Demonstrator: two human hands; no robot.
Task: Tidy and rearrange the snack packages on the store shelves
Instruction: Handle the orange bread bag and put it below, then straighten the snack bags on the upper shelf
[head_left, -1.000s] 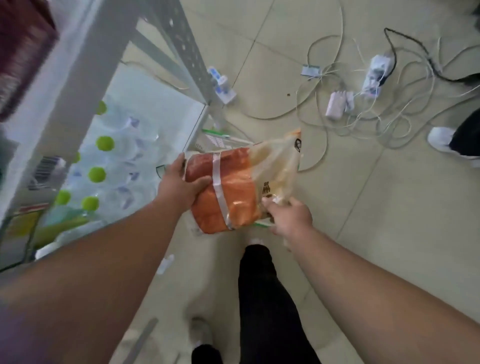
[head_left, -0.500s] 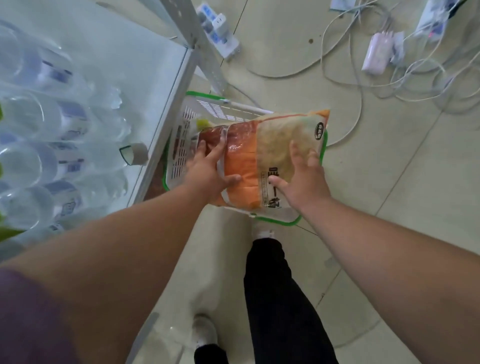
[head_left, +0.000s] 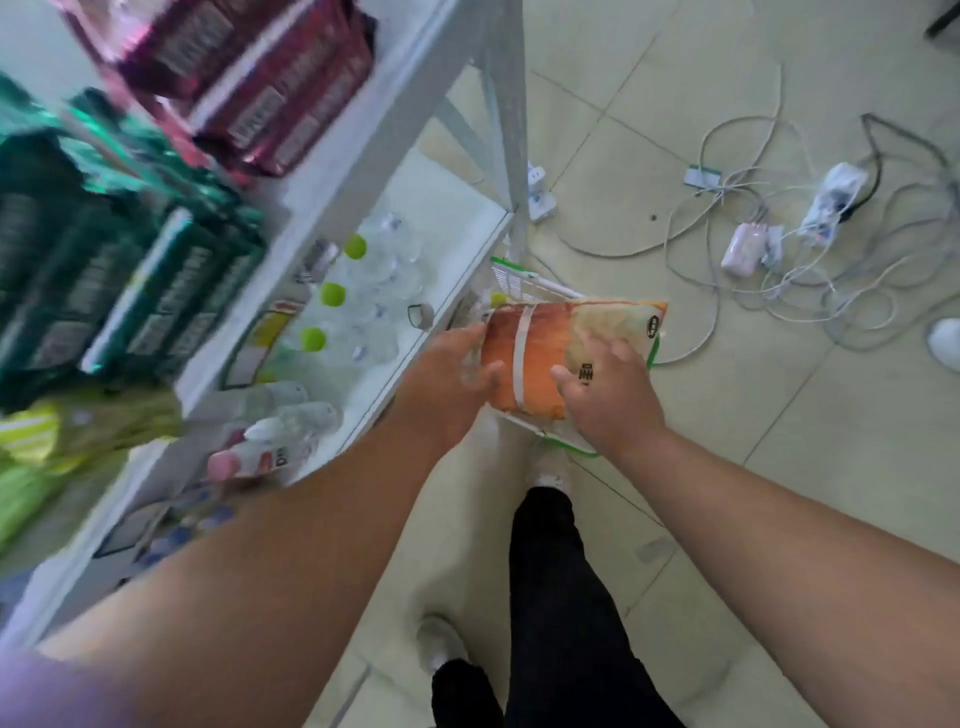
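1. The snack package (head_left: 545, 358), orange at one end and pale yellow at the other with a clear tape band across it, lies flat on top of a white basket with a green rim (head_left: 655, 348) that sits on the floor just beside the shelf corner.
2. My left hand (head_left: 447, 379) is at the orange end of the package. The fingers are loosely bent around that edge, thumb toward the top face. Motion blur prevents me from confirming whether they clamp the package or only touch it.
3. My right hand (head_left: 610, 395) lies on the package's top face, fingers spread and nearly straight, palm down. It presses or rests; it does not pinch.
4. Only the basket's far edge and near corner show around the package; its contents are mostly hidden.
5. The white metal shelf unit (head_left: 363, 130) stands to my left. Its lowest level holds clear water bottles with green caps (head_left: 332, 294) lying on their sides.
6. Higher levels carry dark red packages (head_left: 280, 88) and green packages (head_left: 104, 270), both blurred.
7. White cables and power strips (head_left: 831, 200) lie tangled on the tiled floor (head_left: 779, 467), well apart from the basket.
8. My dark trouser leg (head_left: 550, 571) and a shoe (head_left: 441, 644) show below the hands.
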